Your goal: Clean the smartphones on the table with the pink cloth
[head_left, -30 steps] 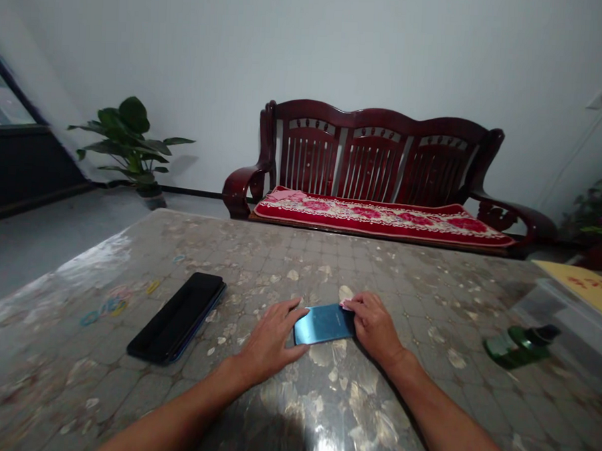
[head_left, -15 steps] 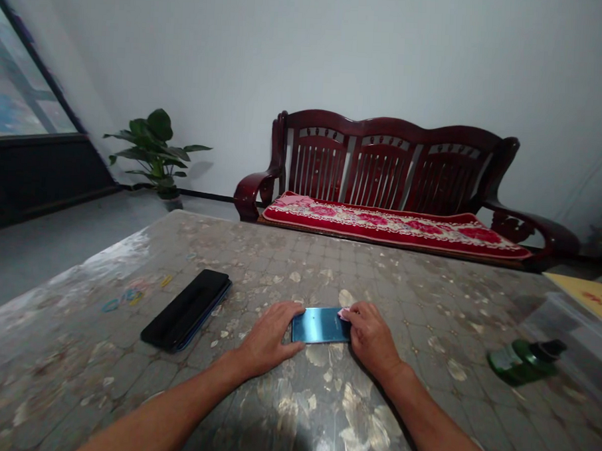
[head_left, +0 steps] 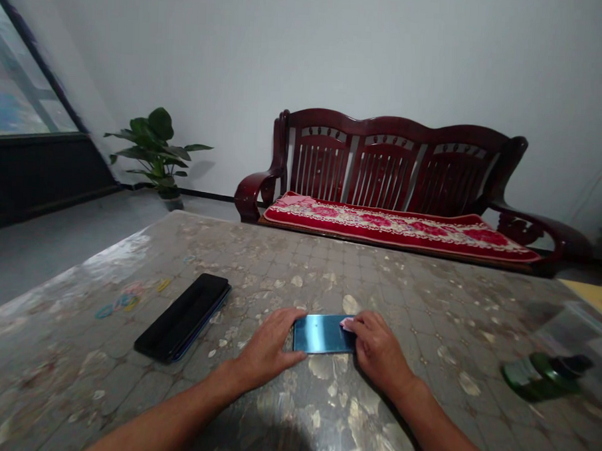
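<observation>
A shiny blue phone (head_left: 321,333) lies flat, back up, on the patterned table (head_left: 417,297). My left hand (head_left: 268,347) grips its left end, thumb on the near edge and fingers on the far edge. My right hand (head_left: 378,348) rests on its right end and pinches a small pink-white piece (head_left: 347,324) against the phone's top. A second phone, black (head_left: 182,317), lies on the table to the left, apart from both hands.
A green bottle (head_left: 544,376) lies on its side at the right, beside a clear plastic box (head_left: 583,331) with a yellow sheet. Small coloured bits (head_left: 121,301) sit at the far left. Behind the table stand a red-cushioned wooden bench (head_left: 397,183) and a potted plant (head_left: 154,149).
The head camera has drifted, so the scene sits a little differently in view. Both hands stay on the blue phone; the right hand's pink piece has shifted slightly along its right end.
</observation>
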Motion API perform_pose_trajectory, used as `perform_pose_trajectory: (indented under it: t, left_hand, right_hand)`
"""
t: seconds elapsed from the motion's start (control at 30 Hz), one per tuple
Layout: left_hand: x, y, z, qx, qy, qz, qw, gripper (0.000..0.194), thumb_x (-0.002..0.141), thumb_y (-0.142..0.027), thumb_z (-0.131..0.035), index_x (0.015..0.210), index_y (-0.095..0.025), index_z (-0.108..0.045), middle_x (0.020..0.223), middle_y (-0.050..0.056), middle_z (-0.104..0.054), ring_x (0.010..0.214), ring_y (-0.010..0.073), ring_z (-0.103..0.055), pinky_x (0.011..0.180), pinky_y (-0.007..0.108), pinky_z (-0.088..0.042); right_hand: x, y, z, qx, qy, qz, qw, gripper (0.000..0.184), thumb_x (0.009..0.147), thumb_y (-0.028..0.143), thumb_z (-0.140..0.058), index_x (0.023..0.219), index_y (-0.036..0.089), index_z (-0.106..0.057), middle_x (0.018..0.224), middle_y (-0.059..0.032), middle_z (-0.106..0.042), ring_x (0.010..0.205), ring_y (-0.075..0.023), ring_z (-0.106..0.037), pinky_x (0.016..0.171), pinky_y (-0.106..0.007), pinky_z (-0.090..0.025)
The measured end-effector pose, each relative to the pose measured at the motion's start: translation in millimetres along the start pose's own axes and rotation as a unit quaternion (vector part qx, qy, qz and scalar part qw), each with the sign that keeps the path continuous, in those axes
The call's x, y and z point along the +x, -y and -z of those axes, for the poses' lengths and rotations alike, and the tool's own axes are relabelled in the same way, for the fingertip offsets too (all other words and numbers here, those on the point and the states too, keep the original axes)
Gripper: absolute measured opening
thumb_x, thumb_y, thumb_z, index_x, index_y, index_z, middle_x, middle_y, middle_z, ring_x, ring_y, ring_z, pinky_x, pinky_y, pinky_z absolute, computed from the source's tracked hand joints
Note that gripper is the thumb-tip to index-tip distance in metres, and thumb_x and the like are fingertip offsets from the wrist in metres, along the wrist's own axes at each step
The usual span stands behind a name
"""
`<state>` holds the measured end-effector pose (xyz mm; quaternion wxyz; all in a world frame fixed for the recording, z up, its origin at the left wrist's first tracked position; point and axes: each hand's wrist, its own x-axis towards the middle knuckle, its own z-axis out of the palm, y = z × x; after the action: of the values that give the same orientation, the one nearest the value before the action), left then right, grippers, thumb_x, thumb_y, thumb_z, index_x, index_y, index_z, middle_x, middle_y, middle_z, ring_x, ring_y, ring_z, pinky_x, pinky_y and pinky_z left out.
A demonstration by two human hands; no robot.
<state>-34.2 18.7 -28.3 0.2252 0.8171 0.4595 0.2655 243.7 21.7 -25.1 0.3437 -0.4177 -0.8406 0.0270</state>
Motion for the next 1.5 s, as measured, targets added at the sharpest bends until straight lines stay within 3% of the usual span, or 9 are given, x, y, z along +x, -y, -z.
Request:
perform_pose_trajectory:
  t: [0.13, 0.3, 0.53, 0.77, 1.0, 1.23, 1.5]
  left_hand:
    - [0.4, 0.9, -1.6, -0.01, -0.009, 0.008, 1.0, 0.065, 0.074, -0.028, -0.077, 0.134, -0.022, -0.052, 0.132, 0.012, -0.061, 0.125, 0.0315, -0.055, 0.11, 0.05, -0.041]
    - [3.4, -1.8, -1.2, -0.019, -0.003, -0.004, 1.0, 0.065, 0.074, -0.03, -0.079, 0.133, -0.022, -0.053, 0.132, 0.011, -0.061, 0.125, 0.0309, -0.054, 0.11, 0.049, -0.041]
    - [6.8, -4.7, -4.4, 0.008, 0.01, -0.014, 1.0, 0.064, 0.077, -0.032, -0.077, 0.135, -0.024, -0.054, 0.135, 0.011, -0.061, 0.13, 0.0331, -0.052, 0.118, 0.055, -0.03]
    - [8.9, -4.5, -5.2, -0.001, 0.014, -0.003, 1.0, 0.067, 0.074, -0.031, -0.08, 0.135, -0.023, -0.053, 0.134, 0.011, -0.062, 0.129, 0.0323, -0.053, 0.117, 0.056, -0.03]
    - [9.6, -7.0, -4.0, 0.006, 0.014, -0.01, 1.0, 0.065, 0.075, -0.027, -0.078, 0.135, -0.023, -0.052, 0.133, 0.011, -0.062, 0.127, 0.0313, -0.054, 0.116, 0.056, -0.032]
    - [9.6, -5.3, -5.8, 0.017, 0.006, -0.014, 1.0, 0.065, 0.075, -0.025, -0.077, 0.135, -0.023, -0.052, 0.133, 0.011, -0.062, 0.125, 0.0307, -0.056, 0.115, 0.055, -0.035]
    - [9.2, -4.5, -7.1, 0.016, 0.009, -0.006, 1.0, 0.065, 0.075, -0.026, -0.075, 0.136, -0.023, -0.052, 0.135, 0.012, -0.061, 0.127, 0.033, -0.055, 0.113, 0.058, -0.036]
  right_hand:
    - [4.9, -5.4, -0.7, -0.029, -0.007, -0.035, 0.999, 0.04, 0.082, -0.005, -0.043, 0.102, 0.018, -0.068, 0.091, -0.009, -0.06, 0.09, -0.0228, -0.054, 0.081, -0.036, -0.049]
    - [9.3, 13.0, -7.2, -0.012, 0.03, 0.018, 0.999, 0.035, 0.088, 0.0, -0.045, 0.107, 0.018, -0.068, 0.092, -0.0088, -0.061, 0.087, -0.0219, -0.054, 0.078, -0.034, -0.049]
    - [16.4, 10.6, -7.8, -0.056, 0.023, -0.009, 0.998, 0.033, 0.089, -0.001, -0.046, 0.102, 0.018, -0.069, 0.091, -0.0088, -0.061, 0.087, -0.0219, -0.054, 0.077, -0.032, -0.049]
    - [17.3, 34.1, -16.5, -0.042, 0.052, 0.049, 0.997, 0.025, 0.092, 0.007, -0.052, 0.108, 0.017, -0.068, 0.092, -0.0094, -0.062, 0.086, -0.0221, -0.053, 0.076, -0.033, -0.047]
    - [17.8, 11.6, -16.3, -0.043, -0.006, 0.025, 0.999, 0.029, 0.091, 0.004, -0.046, 0.104, 0.019, -0.069, 0.093, -0.0097, -0.062, 0.087, -0.022, -0.054, 0.076, -0.033, -0.048]
    - [16.3, 21.4, -17.5, -0.002, 0.018, 0.081, 0.997, 0.027, 0.09, 0.006, -0.047, 0.102, 0.019, -0.068, 0.09, -0.0083, -0.061, 0.085, -0.0208, -0.053, 0.073, -0.032, -0.046]
    - [15.6, 9.9, -18.5, -0.025, -0.028, 0.084, 0.996, 0.026, 0.091, 0.006, -0.048, 0.103, 0.02, -0.066, 0.091, -0.0075, -0.062, 0.086, -0.0201, -0.055, 0.075, -0.032, -0.047]
